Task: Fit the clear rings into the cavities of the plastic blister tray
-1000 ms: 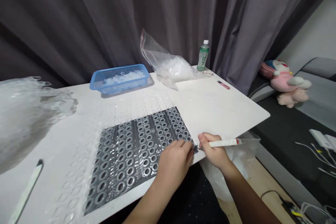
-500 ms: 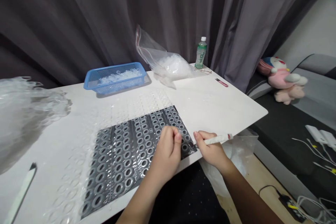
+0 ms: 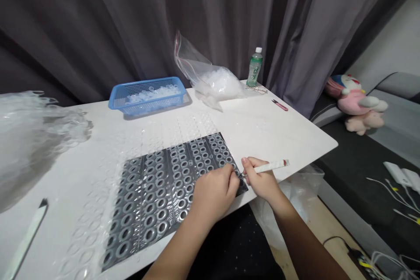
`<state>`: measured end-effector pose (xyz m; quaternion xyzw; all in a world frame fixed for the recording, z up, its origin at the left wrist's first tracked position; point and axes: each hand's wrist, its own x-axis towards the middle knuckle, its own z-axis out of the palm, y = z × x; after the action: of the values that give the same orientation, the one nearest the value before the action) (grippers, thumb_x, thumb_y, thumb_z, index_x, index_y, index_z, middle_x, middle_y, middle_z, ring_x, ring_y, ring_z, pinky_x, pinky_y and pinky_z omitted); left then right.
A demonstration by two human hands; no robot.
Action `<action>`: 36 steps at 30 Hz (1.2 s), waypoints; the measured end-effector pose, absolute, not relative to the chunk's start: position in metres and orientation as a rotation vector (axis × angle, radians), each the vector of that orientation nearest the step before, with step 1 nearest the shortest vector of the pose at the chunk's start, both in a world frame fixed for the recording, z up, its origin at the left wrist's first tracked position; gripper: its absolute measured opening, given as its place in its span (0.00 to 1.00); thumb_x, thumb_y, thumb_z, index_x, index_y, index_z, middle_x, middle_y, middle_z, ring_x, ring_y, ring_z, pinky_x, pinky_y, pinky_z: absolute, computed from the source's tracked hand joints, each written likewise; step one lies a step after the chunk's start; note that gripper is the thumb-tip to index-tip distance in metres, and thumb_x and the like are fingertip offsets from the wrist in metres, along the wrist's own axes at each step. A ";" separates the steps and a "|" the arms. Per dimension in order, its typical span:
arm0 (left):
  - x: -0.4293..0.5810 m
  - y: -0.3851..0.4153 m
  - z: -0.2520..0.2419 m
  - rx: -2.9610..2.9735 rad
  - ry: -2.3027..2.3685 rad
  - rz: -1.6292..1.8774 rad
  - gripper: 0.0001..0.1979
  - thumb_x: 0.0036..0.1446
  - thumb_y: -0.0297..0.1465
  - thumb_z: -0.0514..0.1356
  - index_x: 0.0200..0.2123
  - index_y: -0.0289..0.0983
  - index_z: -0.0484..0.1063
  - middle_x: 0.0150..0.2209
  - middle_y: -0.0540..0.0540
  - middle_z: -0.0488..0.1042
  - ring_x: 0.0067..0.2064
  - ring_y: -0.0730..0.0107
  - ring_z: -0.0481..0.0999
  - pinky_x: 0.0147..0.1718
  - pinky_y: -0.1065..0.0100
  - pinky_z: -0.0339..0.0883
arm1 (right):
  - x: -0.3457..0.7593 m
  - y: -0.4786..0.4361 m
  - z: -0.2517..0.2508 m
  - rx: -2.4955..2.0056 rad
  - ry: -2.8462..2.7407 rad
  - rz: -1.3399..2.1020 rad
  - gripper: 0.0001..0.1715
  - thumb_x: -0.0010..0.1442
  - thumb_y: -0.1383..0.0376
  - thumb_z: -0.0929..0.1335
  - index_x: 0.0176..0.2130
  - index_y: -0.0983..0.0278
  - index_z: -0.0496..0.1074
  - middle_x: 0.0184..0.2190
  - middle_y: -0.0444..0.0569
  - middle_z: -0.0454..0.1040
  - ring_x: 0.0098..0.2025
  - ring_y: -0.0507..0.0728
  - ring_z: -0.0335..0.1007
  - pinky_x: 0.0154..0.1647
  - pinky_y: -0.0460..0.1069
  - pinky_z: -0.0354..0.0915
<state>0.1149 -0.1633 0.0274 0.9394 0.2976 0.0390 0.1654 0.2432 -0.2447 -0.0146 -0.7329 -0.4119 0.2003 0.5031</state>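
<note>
A dark sheet (image 3: 164, 188) covered with rows of clear rings lies on the white table (image 3: 262, 127), under a clear film. My left hand (image 3: 215, 192) rests on the sheet's near right corner, fingers curled and pinched on something too small to make out. My right hand (image 3: 260, 179) is closed on a white pen-like tool (image 3: 271, 166), whose tip touches the same corner next to my left fingertips.
A blue basket (image 3: 149, 95) of clear rings and a clear bag (image 3: 213, 81) of them stand at the back, beside a green bottle (image 3: 255, 68). Crumpled plastic (image 3: 33, 135) lies far left, a white blade tool (image 3: 26, 238) near left. Sofa with plush toy (image 3: 357, 103) at right.
My left hand lifted back onto the sheet, then returned to the right corner. My right hand with the tool stayed at that corner, shifting slightly.
</note>
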 end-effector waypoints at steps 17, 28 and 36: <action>0.114 -0.152 0.030 2.196 0.852 0.481 0.13 0.65 0.35 0.43 0.31 0.38 0.61 0.26 0.51 0.70 0.27 0.70 0.70 0.28 0.70 0.60 | 0.243 -0.241 -0.012 -1.821 -0.984 0.576 0.27 0.63 0.49 0.58 0.20 0.61 0.60 0.13 0.41 0.61 0.17 0.51 0.58 0.20 0.45 0.54; 0.123 -0.153 0.021 2.645 0.818 0.090 0.05 0.62 0.29 0.50 0.38 0.38 0.64 0.33 0.46 0.73 0.32 0.64 0.75 0.27 0.69 0.60 | 0.250 -0.223 -0.025 -1.726 -0.891 0.575 0.28 0.61 0.46 0.59 0.21 0.62 0.63 0.12 0.41 0.61 0.15 0.51 0.56 0.17 0.45 0.53; 0.139 -0.158 0.017 2.720 0.938 -0.046 0.11 0.61 0.30 0.49 0.35 0.36 0.70 0.32 0.40 0.76 0.33 0.56 0.77 0.29 0.64 0.65 | 0.247 -0.223 -0.020 -1.811 -1.009 0.468 0.27 0.63 0.50 0.58 0.20 0.61 0.62 0.13 0.42 0.62 0.19 0.52 0.59 0.22 0.46 0.54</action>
<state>0.1387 -0.1578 0.0174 0.9370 0.3230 -0.0160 0.1317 0.2466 -0.2229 -0.0198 -0.7445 -0.4146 0.1926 0.4865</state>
